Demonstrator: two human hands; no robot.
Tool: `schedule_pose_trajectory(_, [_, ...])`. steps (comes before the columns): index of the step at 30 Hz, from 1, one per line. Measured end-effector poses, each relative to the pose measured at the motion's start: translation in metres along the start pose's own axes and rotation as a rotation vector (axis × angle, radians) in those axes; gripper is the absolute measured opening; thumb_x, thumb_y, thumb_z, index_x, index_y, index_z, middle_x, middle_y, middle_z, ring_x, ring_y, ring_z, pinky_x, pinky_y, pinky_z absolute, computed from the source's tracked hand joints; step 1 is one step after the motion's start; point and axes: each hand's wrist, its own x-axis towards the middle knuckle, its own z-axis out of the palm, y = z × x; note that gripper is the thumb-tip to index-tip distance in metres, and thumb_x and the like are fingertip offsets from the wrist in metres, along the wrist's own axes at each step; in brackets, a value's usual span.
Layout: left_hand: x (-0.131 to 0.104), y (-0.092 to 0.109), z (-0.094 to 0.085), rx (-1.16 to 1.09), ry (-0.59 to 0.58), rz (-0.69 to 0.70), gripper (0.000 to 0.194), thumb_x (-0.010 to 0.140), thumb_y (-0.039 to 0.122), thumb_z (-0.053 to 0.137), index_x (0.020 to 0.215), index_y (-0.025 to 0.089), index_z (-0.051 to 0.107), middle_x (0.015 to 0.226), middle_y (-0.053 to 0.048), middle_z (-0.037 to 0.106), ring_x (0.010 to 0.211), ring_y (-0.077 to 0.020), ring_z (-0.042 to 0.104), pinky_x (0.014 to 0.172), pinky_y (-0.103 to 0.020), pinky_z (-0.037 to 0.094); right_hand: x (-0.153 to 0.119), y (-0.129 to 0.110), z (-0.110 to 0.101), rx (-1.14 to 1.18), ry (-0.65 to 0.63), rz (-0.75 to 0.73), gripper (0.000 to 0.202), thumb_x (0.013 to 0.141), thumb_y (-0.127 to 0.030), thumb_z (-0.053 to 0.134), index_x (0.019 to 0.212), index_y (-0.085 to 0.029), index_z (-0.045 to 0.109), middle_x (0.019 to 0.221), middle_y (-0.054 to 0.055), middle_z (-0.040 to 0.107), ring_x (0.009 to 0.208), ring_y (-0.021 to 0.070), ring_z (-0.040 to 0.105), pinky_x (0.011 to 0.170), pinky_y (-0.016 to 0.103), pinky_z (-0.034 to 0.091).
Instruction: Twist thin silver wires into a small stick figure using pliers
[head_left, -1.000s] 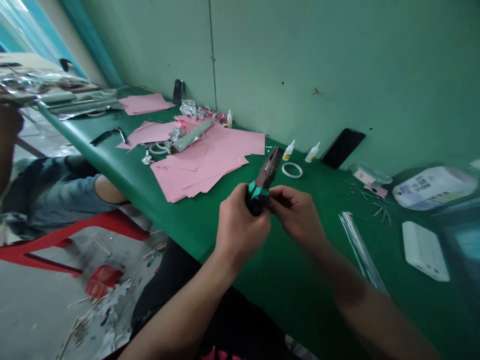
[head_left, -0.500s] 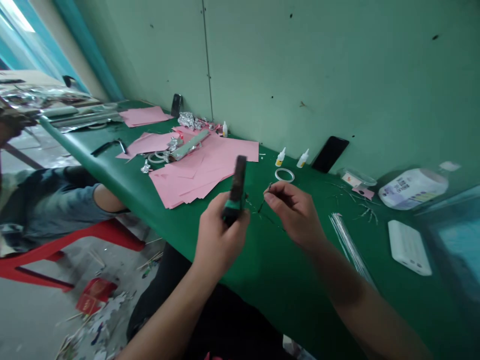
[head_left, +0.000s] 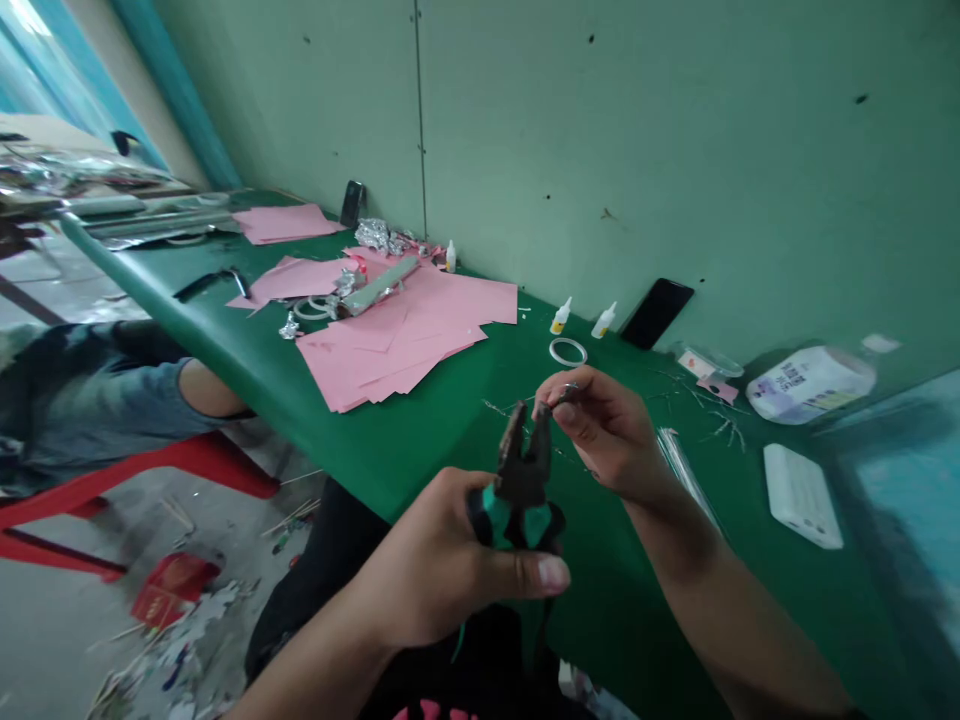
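My left hand (head_left: 450,555) is wrapped round the green-and-black handles of a pair of pliers (head_left: 523,472). Their dark jaws stand apart and point up and away from me. Just right of the jaws, my right hand (head_left: 600,425) pinches a short piece of wire (head_left: 564,392) between thumb and fingertips. The wire's near end is close to the right jaw; whether they touch I cannot tell. Beneath the hands, a thin twisted wire (head_left: 495,408) lies on the green table, partly hidden by the pliers and my right hand.
Pink paper sheets (head_left: 420,345) spread left of my hands. Behind them stand two small glue bottles (head_left: 560,316), a tape ring (head_left: 568,352) and a phone (head_left: 658,313). Wire lengths (head_left: 686,475), a white box (head_left: 802,495) and a plastic bottle (head_left: 814,382) lie right. Another person's leg (head_left: 150,395) shows left.
My left hand has turned the pliers and brought them right and nearer to me, beside my right hand. The jaws now show apart. My right hand has tilted the wire piece towards them.
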Motion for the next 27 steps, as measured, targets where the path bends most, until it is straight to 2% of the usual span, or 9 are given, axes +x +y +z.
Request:
schedule_pose_trajectory(3, [0.005, -0.006, 0.008, -0.095, -0.076, -0.057, 0.034, 0.070, 0.042, 0.080, 0.071, 0.014, 0.061, 0.058, 0.005, 0.046, 0.049, -0.0069, 0.038, 0.047, -0.022, 0.028, -0.002, 0.003, 0.001, 0.015, -0.051, -0.034, 0.007, 0.094, -0.021, 0.061, 0.099, -0.023, 0.066, 0.091, 0.002, 0.065, 0.085, 0.0125, 0.061, 0.073, 0.027, 0.050])
schedule_pose_trajectory(9, [0.010, 0.000, 0.012, 0.011, -0.026, -0.056, 0.028, 0.072, 0.036, 0.078, 0.068, 0.016, 0.058, 0.058, 0.006, 0.044, 0.051, -0.0065, 0.036, 0.049, -0.022, 0.028, -0.006, 0.002, 0.005, 0.001, -0.068, -0.013, 0.007, 0.094, -0.025, 0.061, 0.100, -0.022, 0.064, 0.091, 0.003, 0.062, 0.077, 0.0118, 0.056, 0.062, 0.026, 0.045])
schedule_pose_trajectory(14, [0.010, 0.001, 0.010, 0.034, -0.019, -0.030, 0.023, 0.073, 0.028, 0.074, 0.066, 0.016, 0.056, 0.058, 0.007, 0.041, 0.053, -0.0069, 0.033, 0.049, -0.022, 0.028, -0.005, 0.005, 0.005, 0.023, -0.102, -0.004, 0.007, 0.095, -0.025, 0.061, 0.100, -0.021, 0.063, 0.088, 0.003, 0.060, 0.078, 0.0131, 0.055, 0.062, 0.027, 0.044])
schedule_pose_trajectory(20, [0.008, 0.002, 0.011, -0.022, -0.021, -0.146, 0.022, 0.068, 0.031, 0.075, 0.066, 0.016, 0.060, 0.052, 0.007, 0.045, 0.041, -0.0057, 0.036, 0.037, -0.019, 0.028, -0.005, 0.008, 0.003, 0.021, -0.115, 0.001, 0.006, 0.094, -0.023, 0.061, 0.099, -0.021, 0.063, 0.088, 0.003, 0.059, 0.077, 0.0128, 0.054, 0.061, 0.027, 0.042])
schedule_pose_trajectory(27, [0.005, 0.011, 0.009, 0.024, 0.000, -0.209, 0.024, 0.067, 0.030, 0.076, 0.064, 0.016, 0.057, 0.049, 0.007, 0.047, 0.037, -0.0049, 0.036, 0.033, -0.017, 0.030, -0.002, 0.000, -0.008, -0.195, -0.160, -0.047, 0.003, 0.094, -0.019, 0.058, 0.096, -0.021, 0.061, 0.086, 0.003, 0.059, 0.075, 0.0139, 0.054, 0.063, 0.030, 0.043])
